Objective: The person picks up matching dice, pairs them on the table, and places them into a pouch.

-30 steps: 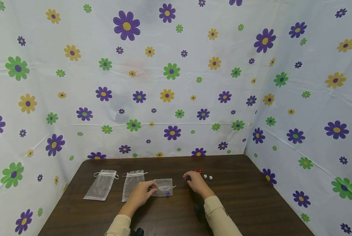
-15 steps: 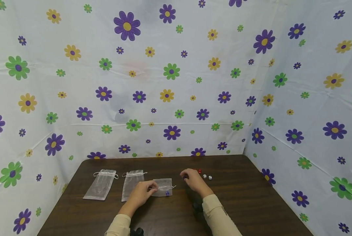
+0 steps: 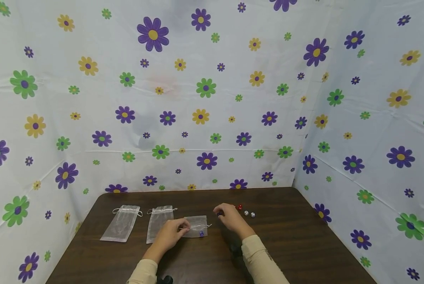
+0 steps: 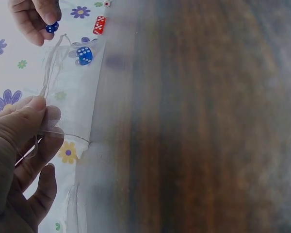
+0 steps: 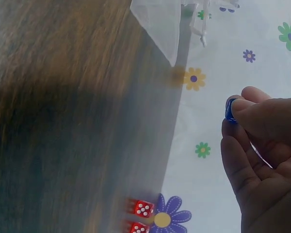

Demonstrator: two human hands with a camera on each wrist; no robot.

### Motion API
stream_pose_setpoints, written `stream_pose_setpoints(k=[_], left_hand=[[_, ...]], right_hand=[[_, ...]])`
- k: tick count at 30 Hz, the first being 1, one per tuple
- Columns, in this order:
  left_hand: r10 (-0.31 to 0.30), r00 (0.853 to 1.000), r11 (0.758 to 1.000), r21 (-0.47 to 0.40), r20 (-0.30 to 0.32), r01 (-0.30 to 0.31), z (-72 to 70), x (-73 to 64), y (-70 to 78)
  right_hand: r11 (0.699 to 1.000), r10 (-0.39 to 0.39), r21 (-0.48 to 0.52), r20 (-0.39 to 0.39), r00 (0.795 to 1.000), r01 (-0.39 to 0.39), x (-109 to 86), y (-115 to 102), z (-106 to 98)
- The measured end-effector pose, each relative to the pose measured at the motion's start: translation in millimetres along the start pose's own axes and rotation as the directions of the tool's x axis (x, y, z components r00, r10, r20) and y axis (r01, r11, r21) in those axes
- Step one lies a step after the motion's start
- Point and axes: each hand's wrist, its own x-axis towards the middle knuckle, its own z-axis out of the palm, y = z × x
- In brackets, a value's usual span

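My left hand (image 3: 170, 233) pinches a small sheer white drawstring bag (image 3: 200, 219) between thumb and fingers. Near the far end of the bag a blue die (image 4: 84, 55) shows, apparently through the mesh. To the right of the bag, my right hand (image 3: 232, 218) is raised a little over the table. Its thumb and fingertips pinch another blue die (image 5: 230, 110) with white pips. Beyond the right hand lie two red dice (image 5: 144, 208), partly covered by that hand in the head view. A white die (image 3: 246, 213) and a second white die (image 3: 253, 215) lie beside them.
Two more sheer drawstring bags lie flat on the left: one bag (image 3: 121, 225) farther out, the other bag (image 3: 158, 221) partly behind the left hand. The dark wooden table (image 3: 297, 244) ends at a flower-print curtain (image 3: 212, 98) at the back and sides.
My right hand has moved a little to the left, toward the bag, carrying the blue die away from the red and white dice. The left hand keeps its hold on the bag.
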Motion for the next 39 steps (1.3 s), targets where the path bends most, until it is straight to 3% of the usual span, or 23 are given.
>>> stream_pose_setpoints(k=[39], left_hand=[[-0.024, 0.999, 0.999, -0.039, 0.026, 0.025, -0.9, -0.3, 0.0]], right_hand=[[0.997, -0.072, 0.009, 0.025, 0.997, 0.072, 9.5, -32, 10]])
